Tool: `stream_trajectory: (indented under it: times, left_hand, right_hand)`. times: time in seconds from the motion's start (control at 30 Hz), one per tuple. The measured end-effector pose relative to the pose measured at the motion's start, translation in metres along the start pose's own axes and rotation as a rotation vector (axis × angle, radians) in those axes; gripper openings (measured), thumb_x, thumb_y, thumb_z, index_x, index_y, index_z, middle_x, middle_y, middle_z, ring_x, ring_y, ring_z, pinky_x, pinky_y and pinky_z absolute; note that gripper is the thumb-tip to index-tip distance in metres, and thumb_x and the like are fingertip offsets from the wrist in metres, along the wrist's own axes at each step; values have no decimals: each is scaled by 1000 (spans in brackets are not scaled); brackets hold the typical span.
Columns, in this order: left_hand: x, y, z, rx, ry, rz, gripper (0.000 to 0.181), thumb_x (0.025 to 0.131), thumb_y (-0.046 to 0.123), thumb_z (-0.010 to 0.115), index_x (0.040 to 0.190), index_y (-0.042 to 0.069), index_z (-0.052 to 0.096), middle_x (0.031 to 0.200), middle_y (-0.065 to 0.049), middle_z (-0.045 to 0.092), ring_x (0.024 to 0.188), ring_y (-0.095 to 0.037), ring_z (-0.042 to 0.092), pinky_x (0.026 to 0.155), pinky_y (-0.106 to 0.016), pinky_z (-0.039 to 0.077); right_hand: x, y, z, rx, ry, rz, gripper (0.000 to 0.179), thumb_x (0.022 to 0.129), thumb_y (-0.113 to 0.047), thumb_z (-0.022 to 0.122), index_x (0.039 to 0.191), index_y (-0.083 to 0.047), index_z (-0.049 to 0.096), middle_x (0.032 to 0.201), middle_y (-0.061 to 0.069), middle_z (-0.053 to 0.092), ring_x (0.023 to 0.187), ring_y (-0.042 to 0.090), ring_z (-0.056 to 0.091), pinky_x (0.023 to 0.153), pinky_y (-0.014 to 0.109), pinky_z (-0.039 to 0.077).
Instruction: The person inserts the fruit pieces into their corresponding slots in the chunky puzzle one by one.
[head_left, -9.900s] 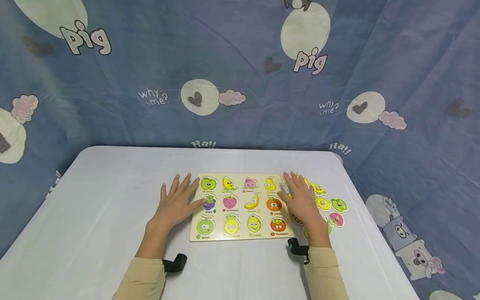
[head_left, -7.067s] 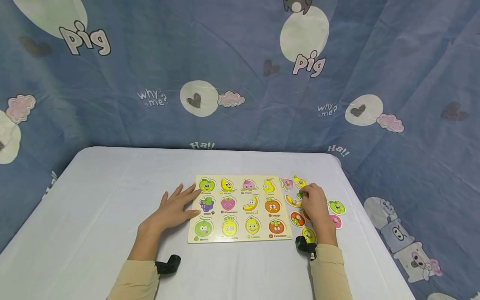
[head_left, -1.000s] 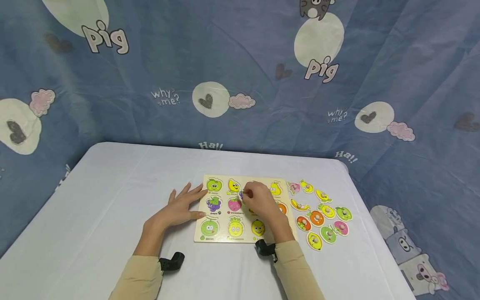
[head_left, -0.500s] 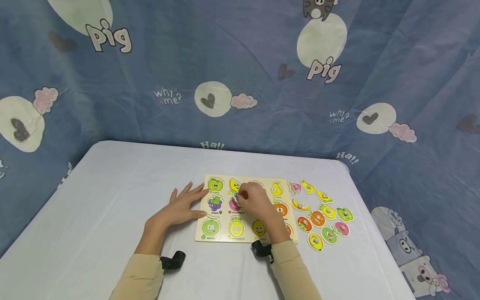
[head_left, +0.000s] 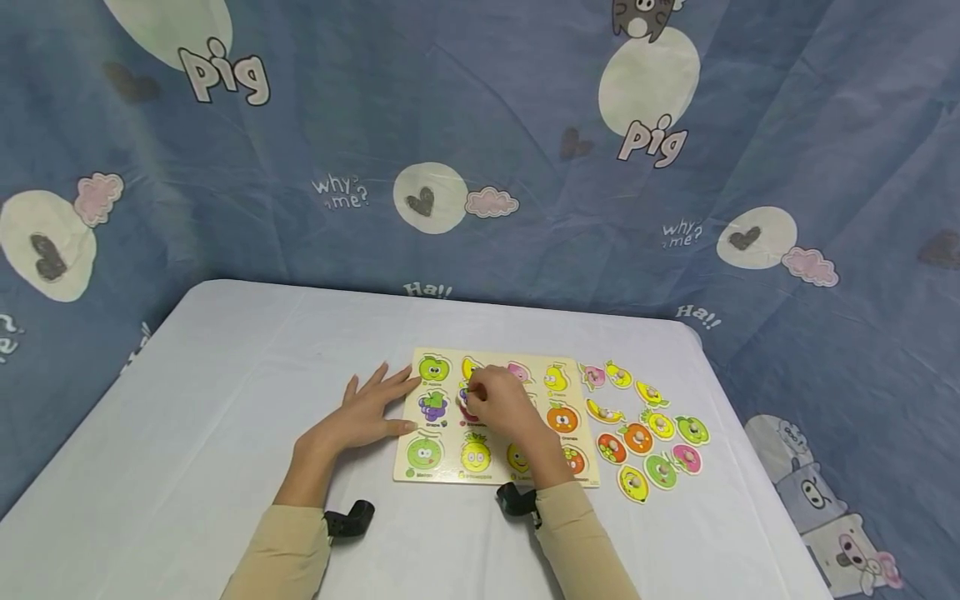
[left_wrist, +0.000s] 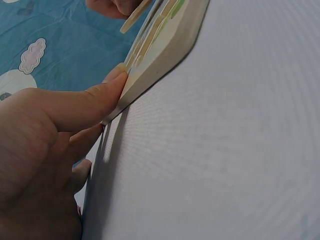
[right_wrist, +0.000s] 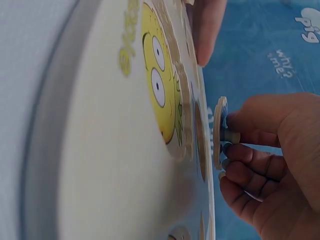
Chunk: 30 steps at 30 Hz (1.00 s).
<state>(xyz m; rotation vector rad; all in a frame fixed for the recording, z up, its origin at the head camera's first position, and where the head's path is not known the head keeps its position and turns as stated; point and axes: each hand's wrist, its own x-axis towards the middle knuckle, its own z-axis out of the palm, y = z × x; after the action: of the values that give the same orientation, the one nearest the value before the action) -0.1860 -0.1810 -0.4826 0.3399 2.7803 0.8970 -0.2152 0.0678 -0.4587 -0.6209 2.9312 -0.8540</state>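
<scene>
In the head view a wooden fruit puzzle board [head_left: 450,480] lies on the table, with printed recesses in rows. My left hand [head_left: 365,414] rests against its left edge, fingers spread; the left wrist view has the thumb [left_wrist: 100,102] touching the edge. My right hand [head_left: 504,404] is over the strawberry recess, pinching a purple grape puzzle piece [head_left: 462,393] by its knob. From the right wrist the piece [right_wrist: 217,132] appears edge-on, held just above the board, its knob [right_wrist: 231,136] between thumb and fingers. The right hand covers part of the middle recesses.
Right of the board several knobbed fruit pieces lie loose, among them a lemon [head_left: 633,483], an orange [head_left: 637,438], a banana [head_left: 603,412] and a green apple [head_left: 692,430]. A white cloth [head_left: 300,333] covers the table; a blue printed curtain [head_left: 337,242] hangs behind.
From the loose pieces at right, my right hand has brought the grape piece leftward over the board, shifting slightly further left in the last second. The left hand stays at the board's left edge.
</scene>
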Motion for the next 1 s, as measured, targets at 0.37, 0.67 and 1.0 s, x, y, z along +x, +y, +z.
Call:
stream_trajectory:
  times: [0.37,0.67,1.0]
  left_hand:
    - [-1,0,-1,0,0,14,78,85,42,74,153,22,41,166,-7,25,156,-39,4,119,-69,-9]
    - [-2,-1,-1,2,3,13,78,85,43,74,153,22,41,166,-6,25,156,-39,4,120,-68,-10]
    - [-2,0,-3,-1,-15,11,78,85,43,73,153,23,40,166,-6,24,156,-39,3,119,-70,-10]
  right_hand:
    - [3,-6,4,-12,-21,-49,4,92,-17,67,93,-16,70,86,-6,60,80,11,53,68,21,46]
    - [6,-13,6,-29,-32,-65,4,91,-17,67,93,-15,70,85,-5,60,79,11,52,67,21,46]
    - [9,-23,11,-39,-48,-87,4,91,-18,67,92,-15,69,82,-5,58,77,10,50,65,20,44]
